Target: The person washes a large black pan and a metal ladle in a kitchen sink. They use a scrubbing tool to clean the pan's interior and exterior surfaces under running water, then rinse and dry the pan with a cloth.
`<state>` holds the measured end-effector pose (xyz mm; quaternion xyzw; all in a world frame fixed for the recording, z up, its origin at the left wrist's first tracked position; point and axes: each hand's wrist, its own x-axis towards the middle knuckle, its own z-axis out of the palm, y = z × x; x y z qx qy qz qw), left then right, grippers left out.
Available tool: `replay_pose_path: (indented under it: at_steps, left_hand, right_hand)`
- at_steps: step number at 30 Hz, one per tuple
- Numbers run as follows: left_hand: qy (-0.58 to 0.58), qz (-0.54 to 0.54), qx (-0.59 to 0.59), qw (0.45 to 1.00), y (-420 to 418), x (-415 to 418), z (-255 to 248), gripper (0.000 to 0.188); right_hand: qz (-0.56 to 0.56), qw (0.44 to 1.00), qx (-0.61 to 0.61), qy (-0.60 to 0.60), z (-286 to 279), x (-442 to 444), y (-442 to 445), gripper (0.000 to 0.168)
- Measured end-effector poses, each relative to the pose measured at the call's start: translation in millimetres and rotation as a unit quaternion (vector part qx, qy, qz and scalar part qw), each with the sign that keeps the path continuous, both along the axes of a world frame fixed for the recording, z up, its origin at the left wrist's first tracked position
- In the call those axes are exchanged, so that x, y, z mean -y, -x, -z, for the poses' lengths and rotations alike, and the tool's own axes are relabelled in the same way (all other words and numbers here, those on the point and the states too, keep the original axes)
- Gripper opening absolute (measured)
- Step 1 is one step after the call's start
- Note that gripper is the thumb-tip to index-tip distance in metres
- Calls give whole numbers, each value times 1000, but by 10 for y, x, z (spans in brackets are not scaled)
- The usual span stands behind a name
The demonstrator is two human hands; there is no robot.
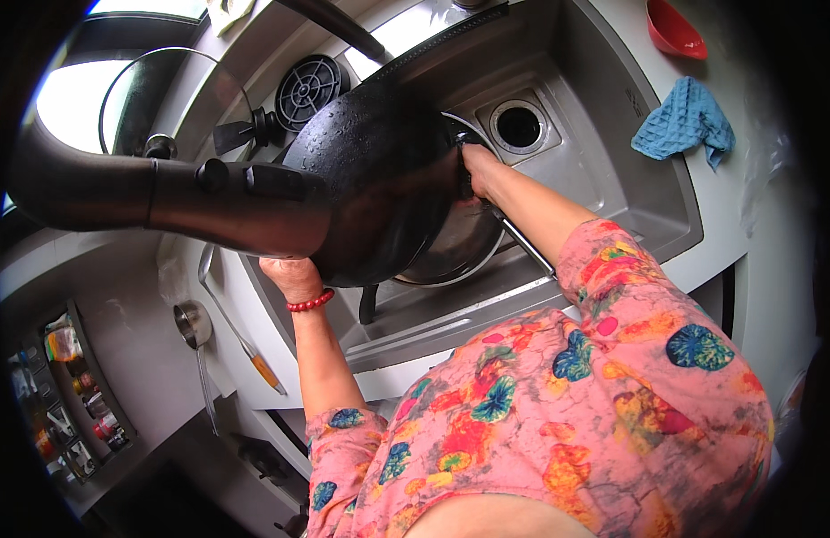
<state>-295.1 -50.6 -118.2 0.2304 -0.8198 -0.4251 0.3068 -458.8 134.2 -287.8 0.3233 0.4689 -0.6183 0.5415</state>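
Note:
A large dark wok or pan [381, 155], its outside wet with droplets, is tilted over the left part of the steel sink [623, 161]. My left hand [292, 277], with a red bead bracelet at the wrist, is at the pan's left side; the faucet head hides its fingers. At the pan's right side is my right hand [479, 168], its fingers partly hidden behind a dark fitting. Beneath the pan lies a round glass lid or shiny vessel [465, 245] with a metal rim. The dark faucet [240, 195] reaches across from the left, over the pan.
The sink drain [518, 127] lies beyond my right hand. A blue cloth [687, 121] and a red bowl [676, 30] are on the right counter. A black strainer [311, 93] and a glass lid [176, 101] stand behind. At left are a metal ladle [193, 323] and a wooden-handled utensil [264, 370].

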Motion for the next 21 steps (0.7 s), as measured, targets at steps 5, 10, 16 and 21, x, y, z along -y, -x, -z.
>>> replay_pose_path:
  at_steps: [5,10,16,21]
  left_hand:
    - [32,7,16,999,59,-1,-26,42]
    - [117,-3,18,993,-21,8,-18,43]
    - [79,-6,-32,996,-22,-181,33,39]
    - [99,-6,-23,995,-88,-255,-46,37]
  right_hand:
    - [78,944,-319,-29,-407,-70,69,35]
    - [-43,771,-609,-182,-975,11,174,42]
    - [46,962,-262,-67,-572,-42,462,41]
    - [-84,743,-641,-170,-934,-81,312,41]
